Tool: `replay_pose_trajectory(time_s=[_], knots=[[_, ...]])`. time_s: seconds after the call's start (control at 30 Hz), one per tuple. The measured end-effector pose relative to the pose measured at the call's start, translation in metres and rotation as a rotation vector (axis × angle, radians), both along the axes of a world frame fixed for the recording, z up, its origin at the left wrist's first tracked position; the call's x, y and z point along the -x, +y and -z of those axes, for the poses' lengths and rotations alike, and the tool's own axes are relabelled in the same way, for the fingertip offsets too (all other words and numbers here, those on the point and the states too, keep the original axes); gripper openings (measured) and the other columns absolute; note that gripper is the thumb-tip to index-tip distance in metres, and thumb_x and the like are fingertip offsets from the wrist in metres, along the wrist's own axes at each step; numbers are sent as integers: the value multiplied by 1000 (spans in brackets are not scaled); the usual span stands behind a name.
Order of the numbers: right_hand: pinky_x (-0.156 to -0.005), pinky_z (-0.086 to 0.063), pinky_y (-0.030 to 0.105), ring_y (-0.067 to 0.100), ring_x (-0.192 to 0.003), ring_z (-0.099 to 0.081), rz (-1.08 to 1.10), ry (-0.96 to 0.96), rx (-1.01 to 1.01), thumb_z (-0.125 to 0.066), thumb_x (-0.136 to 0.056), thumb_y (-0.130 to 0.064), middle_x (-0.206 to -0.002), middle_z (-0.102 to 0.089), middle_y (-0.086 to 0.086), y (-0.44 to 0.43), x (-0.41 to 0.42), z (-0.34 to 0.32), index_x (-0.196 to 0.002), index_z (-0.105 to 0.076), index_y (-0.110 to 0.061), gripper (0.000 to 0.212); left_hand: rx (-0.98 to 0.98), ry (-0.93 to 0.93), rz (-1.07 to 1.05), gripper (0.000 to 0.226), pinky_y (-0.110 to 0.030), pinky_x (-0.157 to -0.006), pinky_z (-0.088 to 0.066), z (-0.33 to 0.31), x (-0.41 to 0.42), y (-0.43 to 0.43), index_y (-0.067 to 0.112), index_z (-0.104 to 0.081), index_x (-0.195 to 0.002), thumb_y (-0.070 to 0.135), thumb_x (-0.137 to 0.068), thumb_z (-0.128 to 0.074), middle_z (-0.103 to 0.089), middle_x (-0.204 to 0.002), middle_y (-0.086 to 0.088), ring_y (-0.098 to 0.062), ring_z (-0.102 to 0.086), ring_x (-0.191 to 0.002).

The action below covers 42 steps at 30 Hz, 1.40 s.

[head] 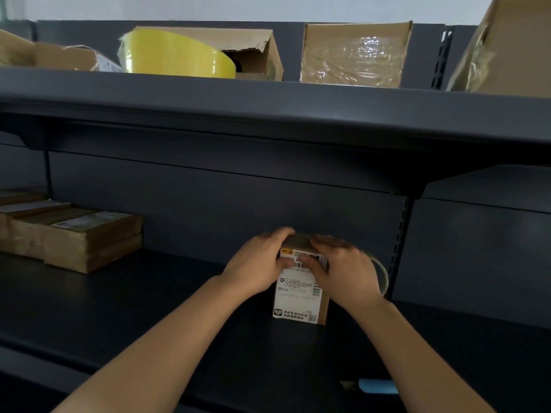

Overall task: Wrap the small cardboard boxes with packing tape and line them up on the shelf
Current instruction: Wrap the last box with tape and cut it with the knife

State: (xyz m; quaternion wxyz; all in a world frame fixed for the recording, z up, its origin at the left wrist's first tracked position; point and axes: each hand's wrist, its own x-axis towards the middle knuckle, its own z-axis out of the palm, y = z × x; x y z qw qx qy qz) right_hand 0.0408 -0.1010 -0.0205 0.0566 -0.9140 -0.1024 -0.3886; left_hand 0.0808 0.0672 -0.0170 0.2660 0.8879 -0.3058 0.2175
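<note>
Head view: our left hand [256,269] grips the box [298,299], right hand [346,269] presses it flat-fingered; wrapping seems unfinished, stacked boxes [89,236] already shelved.

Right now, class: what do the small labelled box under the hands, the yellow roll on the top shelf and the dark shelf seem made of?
Small brown box with white label: matt cardboard, likely; printed paper sticker.
Large yellow roll: glossy plastic tape, judging by its sheen.
Dark grey shelf: probably painted metal, smooth, with slotted upright.
</note>
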Motion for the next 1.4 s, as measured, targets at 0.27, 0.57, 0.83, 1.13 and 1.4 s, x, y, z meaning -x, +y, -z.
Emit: replay_pose_trajectory(time_s=[0.27,0.57,0.83,1.13,1.4], knots=[[-114,-29,42,23,-115,-60,47,9,-82,-66,-84,-47,-118,-68,5,-25,13,-2,-137,-51,-20,61,53,118,8,47,-22,-82,-48,-3,-1,1,29,-47,-138,21,-93,-58,-62,-123,3,-9,-60,-101],[-87,-49,27,13,-103,-60,-87,146,-429,-61,-90,-36,-112,-62,-2,-37,23,10,-124,-61,-27,35,-112,241,-109,76,-37,-106,-34,-26,3,0,26,-46,-138,70,-77,-55,-32,-153,2,-18,-36,-136],[-86,-52,29,9,-97,-61,-203,194,-480,-64,-90,-29,-104,-65,-5,-33,26,3,-122,-57,-25,33,-211,167,-169,79,-42,-99,-36,-13,8,-19,42,-27,-145,77,-77,-45,-30,-148,-3,-30,-29,-133],[-65,-39,-1,-8,-83,-58,-207,216,-514,-65,-85,-15,-88,-63,-22,-30,45,-34,-94,-70,-28,16,-75,236,-45,77,-40,-108,-35,-15,-2,-3,37,-39,-142,70,-75,-57,-35,-150,3,-18,-35,-134],[-71,-44,15,5,-92,-57,-136,400,-461,-61,-81,-19,-100,-62,-15,-17,48,-52,-96,-68,-35,23,148,359,-1,59,-28,-92,-48,-21,-6,10,39,-49,-135,51,-79,-66,-55,-133,8,-9,-56,-110]])
